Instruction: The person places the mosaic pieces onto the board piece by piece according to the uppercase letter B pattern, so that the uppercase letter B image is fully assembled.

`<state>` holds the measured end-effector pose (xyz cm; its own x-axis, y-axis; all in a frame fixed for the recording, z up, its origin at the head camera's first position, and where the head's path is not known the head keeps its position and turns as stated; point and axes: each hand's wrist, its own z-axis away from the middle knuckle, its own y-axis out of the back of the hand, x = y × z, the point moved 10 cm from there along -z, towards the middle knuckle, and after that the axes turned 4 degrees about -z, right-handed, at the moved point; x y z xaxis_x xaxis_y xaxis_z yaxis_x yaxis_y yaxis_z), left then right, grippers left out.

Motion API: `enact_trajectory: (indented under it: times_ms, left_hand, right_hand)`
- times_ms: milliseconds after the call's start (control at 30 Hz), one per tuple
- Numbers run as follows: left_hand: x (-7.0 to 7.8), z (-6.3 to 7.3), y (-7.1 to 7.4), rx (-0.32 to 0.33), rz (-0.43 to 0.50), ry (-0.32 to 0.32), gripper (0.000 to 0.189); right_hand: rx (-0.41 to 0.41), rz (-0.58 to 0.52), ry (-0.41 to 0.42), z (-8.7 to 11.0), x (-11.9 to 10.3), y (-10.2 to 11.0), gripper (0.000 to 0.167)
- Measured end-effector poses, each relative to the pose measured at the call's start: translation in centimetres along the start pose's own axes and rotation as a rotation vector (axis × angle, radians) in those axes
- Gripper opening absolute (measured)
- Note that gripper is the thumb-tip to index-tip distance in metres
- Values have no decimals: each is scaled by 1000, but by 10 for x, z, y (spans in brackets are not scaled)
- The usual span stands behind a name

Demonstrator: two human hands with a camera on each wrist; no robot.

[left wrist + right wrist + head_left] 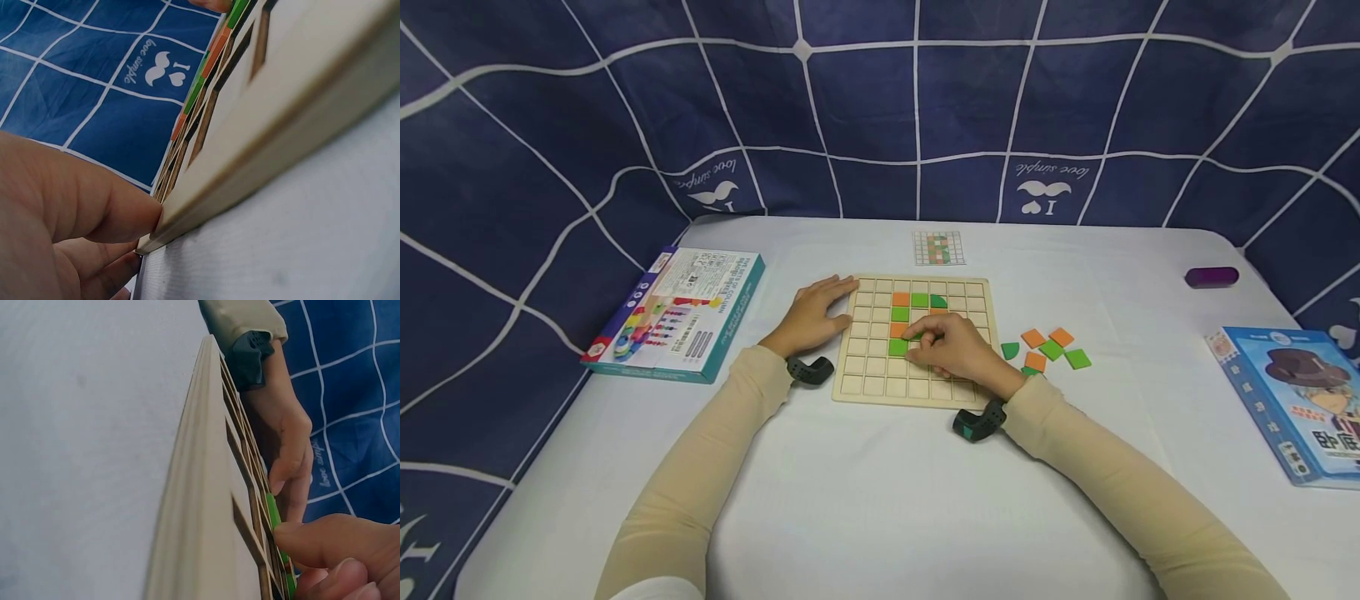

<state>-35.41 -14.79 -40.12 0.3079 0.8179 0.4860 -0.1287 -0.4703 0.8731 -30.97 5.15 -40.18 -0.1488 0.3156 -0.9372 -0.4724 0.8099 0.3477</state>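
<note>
A wooden grid board [865, 387] lies on the white table, with orange and green tiles set in several cells. Along its left side, my left hand [811, 317] rests with extended fingers, thumb and fingertips touching the edge; the left wrist view shows the thumb [125, 212] against the rim. My right hand [958, 346] is over the middle of the board, fingers bent, thumb and index finger pinching a small green tile [915, 342] mostly hidden by them. Beside the fingers is a seated green square [898, 347], and an orange square [901, 298] is at the top of that column.
Loose orange squares [1033, 337], green squares [1078, 358] and a green rounded piece [1010, 350] lie right of the board. A pattern card [938, 248] is behind it. Boxes stand left [677, 317] and right [1292, 408]; a purple case [1212, 277] is at the far right.
</note>
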Motion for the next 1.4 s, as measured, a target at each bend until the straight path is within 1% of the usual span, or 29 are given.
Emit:
enact_trajectory:
  times_ms: [200, 300, 367, 500, 633, 767, 1033, 1200, 1300, 1400]
  left_hand:
    - [0, -1, 0, 4, -4, -1, 69]
    - [-1, 0, -1, 6, -7, 5, 69]
    - [-1, 1, -1, 6, -8, 10, 69]
    - [-1, 3, -1, 7, -9, 14, 69]
    - [-1, 3, -1, 5, -14, 19, 69]
    - [-1, 3, -1, 3, -16, 16, 69]
    - [-2, 3, -2, 0, -8, 10, 69]
    - [-1, 2, -2, 7, -4, 4, 69]
    - [-1, 2, -1, 9, -4, 2, 68]
    - [0, 2, 0, 11, -6, 0, 68]
  right_hand:
    - [-3, -18, -13, 1, 1, 1, 27]
    - [-14, -51, -29, 1, 3, 1, 26]
    - [-30, -79, -38, 2, 4, 1, 26]
    - [-79, -171, -52, 4, 6, 2, 28]
    - [-113, -228, -62, 10, 5, 10, 31]
    - [-104, -219, -62, 16, 7, 27, 31]
    - [-24, -147, -87, 32, 19, 71, 34]
    - [26, -83, -106, 43, 26, 100, 36]
    - [46, -81, -114, 49, 30, 117, 37]
    - [72, -71, -143, 57, 38, 135, 39]
